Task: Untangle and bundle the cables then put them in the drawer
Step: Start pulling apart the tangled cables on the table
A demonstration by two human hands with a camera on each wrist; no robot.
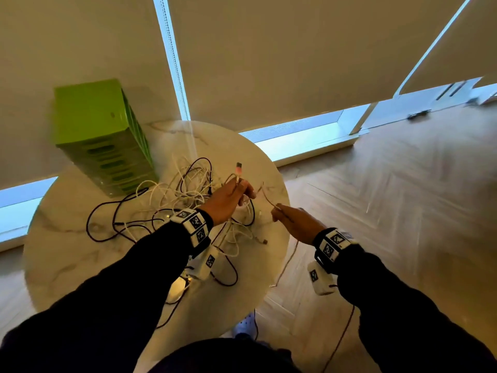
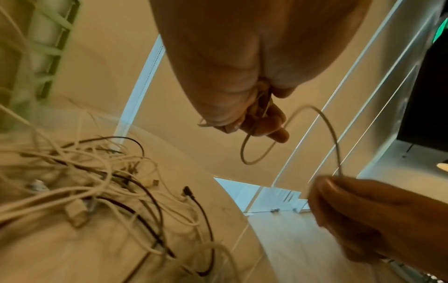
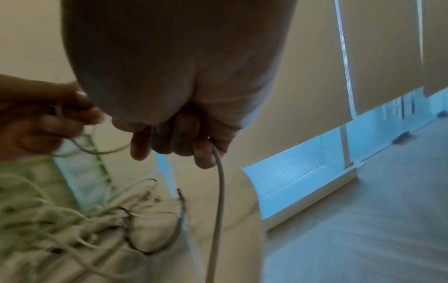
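Note:
A tangle of white and black cables lies on the round marble table. My left hand pinches one white cable near its USB plug, with a small loop hanging below the fingers. My right hand grips the same cable further along, above the table's right edge. From the right fist the cable drops down past the table edge toward the floor. The green drawer unit stands at the back left of the table.
Window blinds hang close behind the table. Wood floor spreads out to the right. More cables trail over the table's near edge. A shoe shows beneath the table.

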